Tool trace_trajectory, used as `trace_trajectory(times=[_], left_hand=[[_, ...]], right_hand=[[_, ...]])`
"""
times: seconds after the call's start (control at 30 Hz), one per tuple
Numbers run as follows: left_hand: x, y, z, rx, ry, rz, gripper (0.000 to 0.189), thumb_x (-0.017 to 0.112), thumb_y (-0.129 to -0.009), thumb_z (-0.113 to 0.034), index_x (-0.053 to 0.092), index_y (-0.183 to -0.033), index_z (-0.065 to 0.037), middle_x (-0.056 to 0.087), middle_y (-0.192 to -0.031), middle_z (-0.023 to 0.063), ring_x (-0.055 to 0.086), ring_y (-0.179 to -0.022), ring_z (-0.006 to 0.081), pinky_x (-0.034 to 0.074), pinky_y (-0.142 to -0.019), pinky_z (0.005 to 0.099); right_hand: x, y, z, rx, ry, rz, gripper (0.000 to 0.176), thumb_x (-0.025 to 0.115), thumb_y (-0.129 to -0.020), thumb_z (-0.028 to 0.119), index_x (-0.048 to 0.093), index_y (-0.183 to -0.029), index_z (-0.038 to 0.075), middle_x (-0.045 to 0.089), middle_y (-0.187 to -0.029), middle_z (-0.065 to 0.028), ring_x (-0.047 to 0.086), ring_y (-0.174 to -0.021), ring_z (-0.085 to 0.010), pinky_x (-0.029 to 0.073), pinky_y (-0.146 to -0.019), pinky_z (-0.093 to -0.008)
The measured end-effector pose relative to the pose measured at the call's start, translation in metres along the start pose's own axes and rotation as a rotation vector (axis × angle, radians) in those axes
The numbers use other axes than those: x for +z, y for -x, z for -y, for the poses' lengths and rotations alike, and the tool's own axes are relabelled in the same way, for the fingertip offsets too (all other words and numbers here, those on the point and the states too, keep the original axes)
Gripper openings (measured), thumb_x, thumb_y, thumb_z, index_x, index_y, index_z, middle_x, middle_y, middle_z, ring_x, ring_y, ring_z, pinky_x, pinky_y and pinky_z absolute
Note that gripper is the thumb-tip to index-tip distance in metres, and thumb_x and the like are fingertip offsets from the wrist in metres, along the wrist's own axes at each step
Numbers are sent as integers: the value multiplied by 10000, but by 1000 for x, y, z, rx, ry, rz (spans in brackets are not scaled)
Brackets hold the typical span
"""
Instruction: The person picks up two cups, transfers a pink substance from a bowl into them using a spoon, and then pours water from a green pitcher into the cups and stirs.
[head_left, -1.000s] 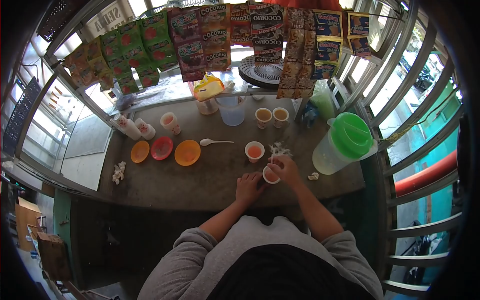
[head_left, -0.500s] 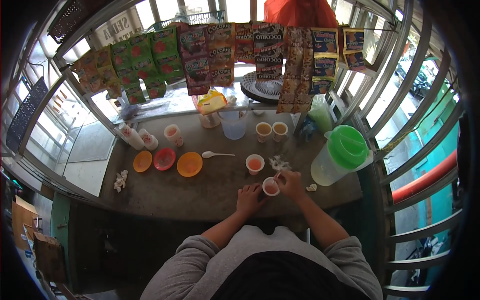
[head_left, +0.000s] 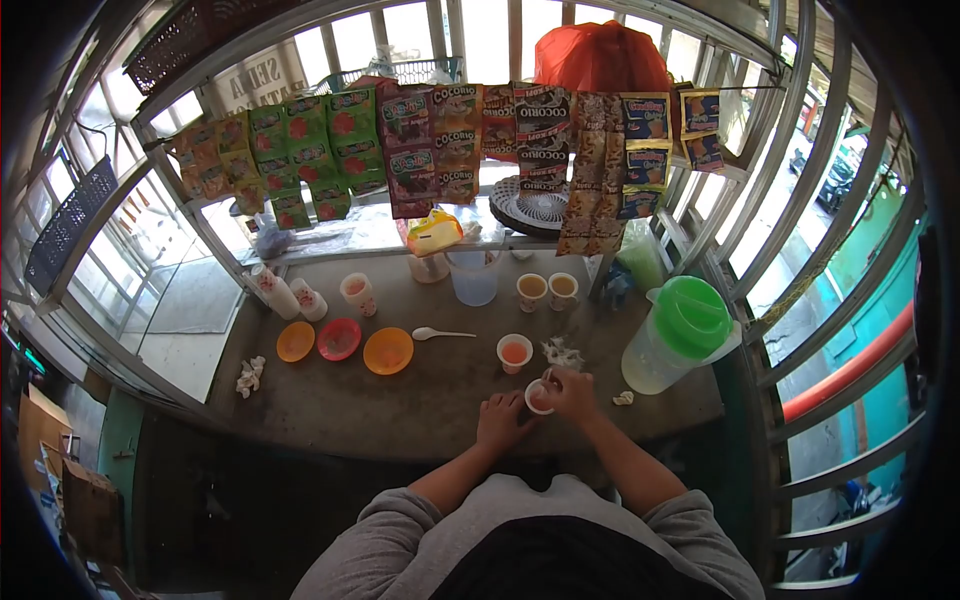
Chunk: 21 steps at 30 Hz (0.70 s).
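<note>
Here I am at the counter (head_left: 330,395), both hands down on the small cup (head_left: 539,398) right at the near edge in front of me. My right hand (head_left: 573,391) is curled over it from the right, fingers bunched narrow around the rim and far side. Anything tiny pinched in there is too small to make out. My left hand (head_left: 503,421) sits on the counter just beside the cup, fingers close together and pointing at its near side; grip or mere touch, I cannot tell. There's pale pinkish-orange drink inside. Just behind stands a second cup (head_left: 514,351) with orange drink, and beside that a crumpled torn wrapper (head_left: 562,352). Off to my right is the big pitcher (head_left: 650,365) with its green lid. To the left lie a white spoon (head_left: 440,334) and three small plates (head_left: 387,350), two orange and one red, in a row
</note>
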<state>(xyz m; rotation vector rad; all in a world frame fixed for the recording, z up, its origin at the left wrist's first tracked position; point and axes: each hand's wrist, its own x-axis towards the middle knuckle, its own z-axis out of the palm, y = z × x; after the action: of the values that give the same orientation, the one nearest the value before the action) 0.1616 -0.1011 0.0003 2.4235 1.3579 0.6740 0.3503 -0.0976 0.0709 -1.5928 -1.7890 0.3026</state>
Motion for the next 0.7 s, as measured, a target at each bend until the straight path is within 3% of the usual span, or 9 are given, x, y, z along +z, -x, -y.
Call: trace_trajectory(times=[0.13, 0.23, 0.7], left_hand=[[1, 1, 3, 5, -5, -6, 519, 725, -836, -471, 646, -1220, -131, 637, -1269, 33, 578, -1161, 243, 425, -935, 438], [4, 2, 5, -13, 26, -15, 514, 727, -835, -456, 645, -1222, -127, 642, -1263, 37, 580, -1159, 249, 433, -938, 443], [3, 6, 9, 19, 72, -40, 438, 753, -829, -411, 681, -1132, -103, 690, -1159, 59, 623, -1101, 277, 468, -896, 457]], right_hand=[[-2, 1, 1, 15, 50, 59, 70, 664, -842, 201, 681, -883, 147, 684, -745, -51, 685, -795, -278, 403, -758, -443], [0, 1, -9, -17, 52, 10, 99, 691, -839, 209, 682, -890, 123, 691, -763, -86, 688, -768, -313, 475, -696, -461], [-3, 7, 2, 24, 77, 34, 96, 682, -849, 228, 687, -888, 140, 697, -759, -85, 693, -792, -318, 458, -707, -482]])
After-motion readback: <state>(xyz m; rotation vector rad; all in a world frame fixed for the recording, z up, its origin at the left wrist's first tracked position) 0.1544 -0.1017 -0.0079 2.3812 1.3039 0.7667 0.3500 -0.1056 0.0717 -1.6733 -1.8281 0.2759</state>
